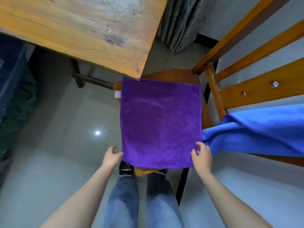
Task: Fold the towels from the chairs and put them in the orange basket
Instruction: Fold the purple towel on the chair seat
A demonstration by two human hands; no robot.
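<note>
A purple towel lies spread flat and square over the seat of a wooden chair right in front of me. My left hand touches its near left corner, fingers spread apart. At the near right corner my right hand rests on the cloth, fingers parted and holding nothing. A blue towel hangs crumpled over the chair's backrest slats on the right, touching the purple towel's right edge. The orange basket is out of view.
A wooden table overhangs the chair's far left corner. Its dark leg and crossbar stand on the glossy tiled floor. Grey fabric leans at the back. Dark bags fill the left edge. My legs stand just before the chair.
</note>
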